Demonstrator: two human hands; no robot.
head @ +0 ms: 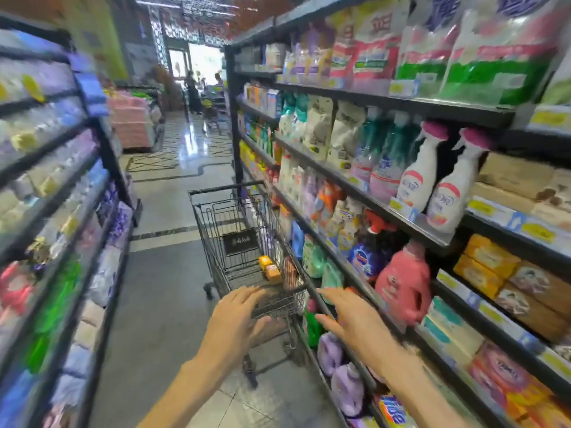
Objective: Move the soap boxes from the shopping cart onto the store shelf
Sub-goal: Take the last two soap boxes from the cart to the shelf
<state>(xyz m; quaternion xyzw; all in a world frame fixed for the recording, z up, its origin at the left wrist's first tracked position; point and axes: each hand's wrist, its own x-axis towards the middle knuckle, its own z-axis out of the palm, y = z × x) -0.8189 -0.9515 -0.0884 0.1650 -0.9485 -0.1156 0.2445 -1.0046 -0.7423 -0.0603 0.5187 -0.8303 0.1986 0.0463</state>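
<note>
A dark wire shopping cart (216, 211) stands in the aisle, close against the right-hand store shelf (401, 223). Yellow and orange soap boxes (269, 268) lie in the cart's basket near its near end. My left hand (238, 319) is stretched out with straight fingers at the cart's near rim, thumb below it. My right hand (352, 319) hovers open beside the cart, in front of the lower shelves, holding nothing. Stacked soap boxes (491, 261) in orange and brown fill the right shelf further along.
Shelves of packaged goods (55, 196) line the left side of the narrow aisle. Detergent bottles (404, 282) and spray bottles (445, 186) crowd the right shelves. The tiled floor (173, 186) runs ahead, where people stand by another cart in the distance.
</note>
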